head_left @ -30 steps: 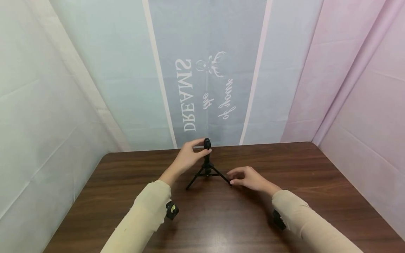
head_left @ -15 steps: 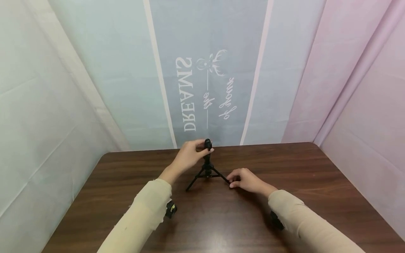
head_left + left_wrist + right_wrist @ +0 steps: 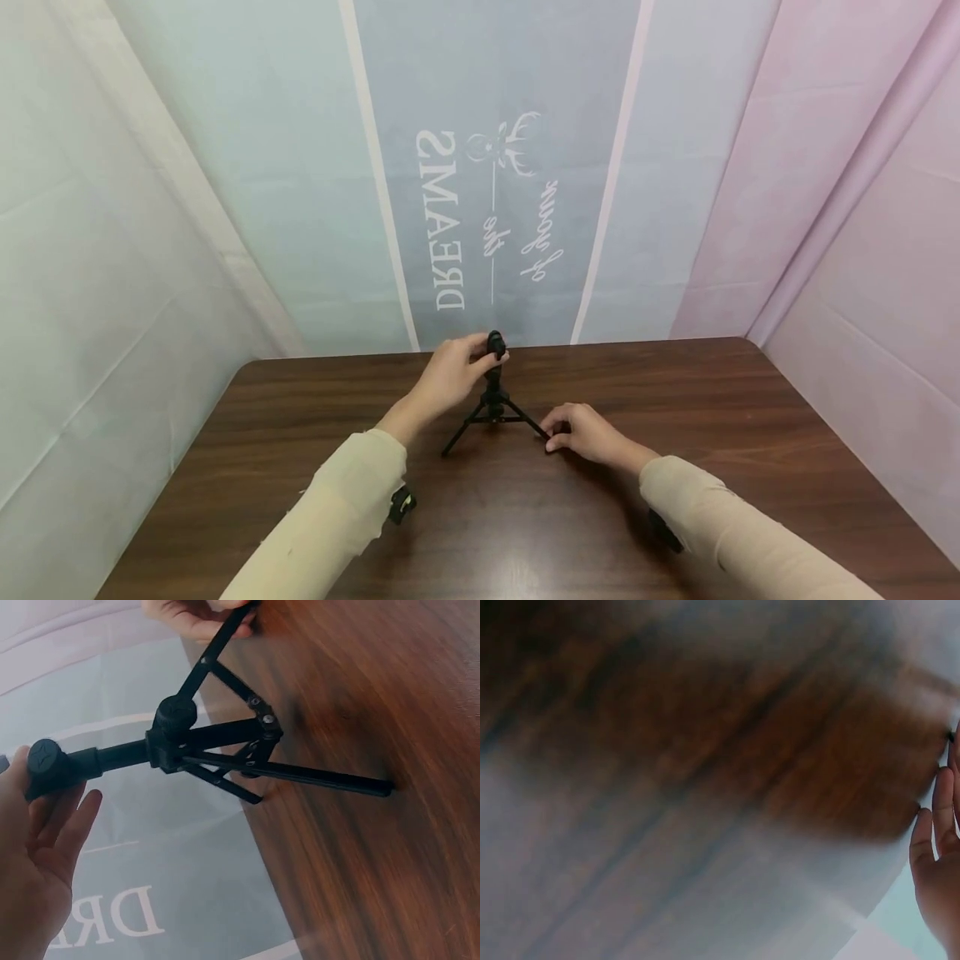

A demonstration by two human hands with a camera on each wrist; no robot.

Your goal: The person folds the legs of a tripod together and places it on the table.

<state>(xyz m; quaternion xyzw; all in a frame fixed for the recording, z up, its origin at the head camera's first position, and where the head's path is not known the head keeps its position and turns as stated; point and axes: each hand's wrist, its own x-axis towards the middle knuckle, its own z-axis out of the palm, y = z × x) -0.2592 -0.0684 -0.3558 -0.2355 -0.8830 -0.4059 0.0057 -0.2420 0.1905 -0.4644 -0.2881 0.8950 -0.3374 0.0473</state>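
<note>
My left hand (image 3: 447, 379) reaches in from the left and grips the round black knob at the top of a small black tripod (image 3: 492, 406), fingers and thumb curled around it. In the left wrist view the same left hand (image 3: 37, 855) shows its fingers lying along the knob and the short neck below it.

The tripod stands upright on a dark brown wooden table (image 3: 300, 467), close to the middle of the far edge. Its three thin legs are spread out, with one leg running toward the left and one toward the right. From the left wrist view the tripod (image 3: 195, 746) shows its centre hub, the small braces joining the legs, and one long leg touching the wood.

My right hand (image 3: 585, 432) rests on the table just right of the tripod, fingers curled in and pinching the tip of the right leg. The right wrist view is badly blurred and shows only fingers (image 3: 936, 862) at its right edge.

Both arms wear pale beige sleeves (image 3: 330, 517). Behind the far edge hangs a cloth backdrop (image 3: 487, 167) in pale green, grey and pink bands, with white lettering and a deer emblem.
</note>
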